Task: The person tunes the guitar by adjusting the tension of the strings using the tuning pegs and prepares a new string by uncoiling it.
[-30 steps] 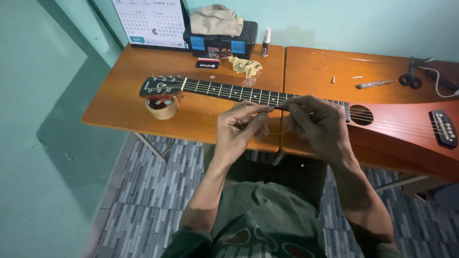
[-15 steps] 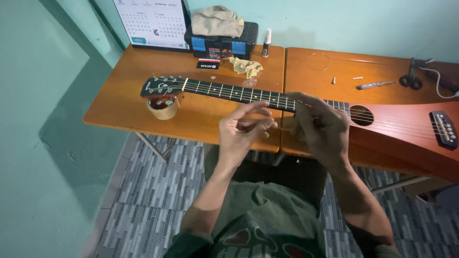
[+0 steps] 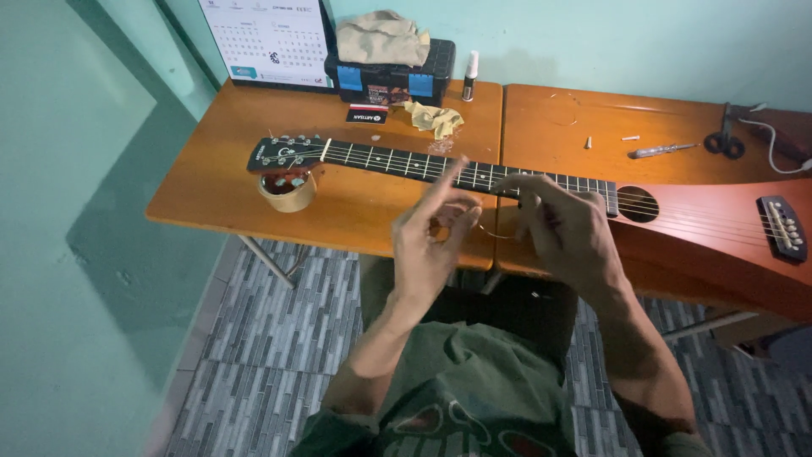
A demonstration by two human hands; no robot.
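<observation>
A reddish-brown acoustic guitar (image 3: 719, 228) lies across two wooden tables, its dark neck (image 3: 397, 161) pointing left. Its headstock (image 3: 283, 154) rests on a roll of brown tape (image 3: 289, 193). My left hand (image 3: 427, 241) and my right hand (image 3: 567, 228) hover close together over the front table edge, just in front of the neck. A thin coiled wire string (image 3: 489, 232) runs between them. My right hand pinches one end. My left thumb and forefinger hold the other, with the remaining fingers raised and blurred.
At the back stand a desk calendar (image 3: 266, 38), a black toolbox (image 3: 389, 80) with a beige cloth (image 3: 382, 35) on top, and a small white bottle (image 3: 470, 76). A yellow rag (image 3: 436, 118), small pegs (image 3: 630, 138), a pen-like tool (image 3: 660, 151) and scissors (image 3: 723, 140) lie on the tables (image 3: 211, 169).
Both hands have drawn slightly nearer to me and lower. My left hand's fingers have lifted and spread upward while the hands stay on the string.
</observation>
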